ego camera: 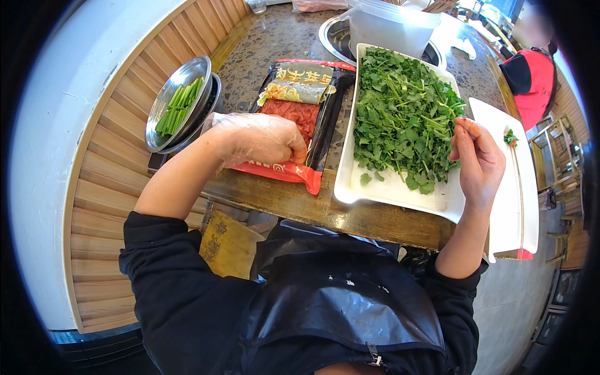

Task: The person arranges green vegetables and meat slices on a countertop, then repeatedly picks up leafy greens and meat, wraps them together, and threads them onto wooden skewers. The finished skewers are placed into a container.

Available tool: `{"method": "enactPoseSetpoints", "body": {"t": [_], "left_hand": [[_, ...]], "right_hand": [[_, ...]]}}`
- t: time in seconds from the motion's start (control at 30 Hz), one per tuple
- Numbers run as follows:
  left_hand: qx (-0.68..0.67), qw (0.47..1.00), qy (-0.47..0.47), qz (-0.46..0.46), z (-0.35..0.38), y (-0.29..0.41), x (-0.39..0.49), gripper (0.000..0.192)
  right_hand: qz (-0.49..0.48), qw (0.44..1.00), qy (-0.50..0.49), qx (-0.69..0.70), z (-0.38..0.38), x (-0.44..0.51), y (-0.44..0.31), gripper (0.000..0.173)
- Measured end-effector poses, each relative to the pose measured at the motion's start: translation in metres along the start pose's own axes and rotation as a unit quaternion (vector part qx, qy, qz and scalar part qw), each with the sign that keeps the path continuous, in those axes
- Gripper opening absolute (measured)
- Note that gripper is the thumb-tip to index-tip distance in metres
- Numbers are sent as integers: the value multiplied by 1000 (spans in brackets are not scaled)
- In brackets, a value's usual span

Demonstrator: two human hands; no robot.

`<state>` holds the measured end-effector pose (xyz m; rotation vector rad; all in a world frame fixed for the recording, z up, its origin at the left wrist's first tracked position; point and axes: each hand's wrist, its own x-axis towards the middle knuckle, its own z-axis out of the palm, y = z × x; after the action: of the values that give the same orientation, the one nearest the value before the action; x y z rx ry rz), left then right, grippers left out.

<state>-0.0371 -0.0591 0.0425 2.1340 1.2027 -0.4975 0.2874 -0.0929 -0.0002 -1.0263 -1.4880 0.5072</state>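
Note:
My left hand [267, 140], in a clear plastic glove, reaches over an opened black and red plastic package [323, 140] of raw red meat [293, 115]. Its curled fingertips are at the near end of the meat; whether they hold a piece is hidden. My bare right hand [478, 161] is raised at the right side of a white tray [398, 194] heaped with cilantro [403, 117]. Its thumb and forefinger come together, with a red spot at the tip; I cannot tell if something is pinched there. Right of it, a thin skewer [519, 197] bears a small green and red bundle [511, 138] on a white board or tray [504, 225].
Metal bowls [159, 84] with cut green stalks [180, 108] stand left by the slatted wood panel [108, 187]. Behind the cilantro is a translucent plastic tub [391, 30] on a round metal-rimmed inset [330, 35]. A person in a red garment [534, 84] is at far right.

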Motion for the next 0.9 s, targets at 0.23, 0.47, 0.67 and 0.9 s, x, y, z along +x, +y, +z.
{"method": "enactPoseSetpoints", "body": {"t": [0.23,0.47,0.67,0.9], "left_hand": [[62,997,-21,45,6,-6,9,30],[-187,978,33,-81,14,1,8,25],[-385,917,100,-24,20,-8,16,6],[-263,963,14,-48,9,-9,8,14]], "right_hand": [[-7,1000,3,0,0,-1,0,15],[-8,1000,0,-4,2,-1,-1,15],[-5,1000,-4,-4,2,0,-1,15],[-1,1000,-3,-5,2,-1,-1,15]]}}
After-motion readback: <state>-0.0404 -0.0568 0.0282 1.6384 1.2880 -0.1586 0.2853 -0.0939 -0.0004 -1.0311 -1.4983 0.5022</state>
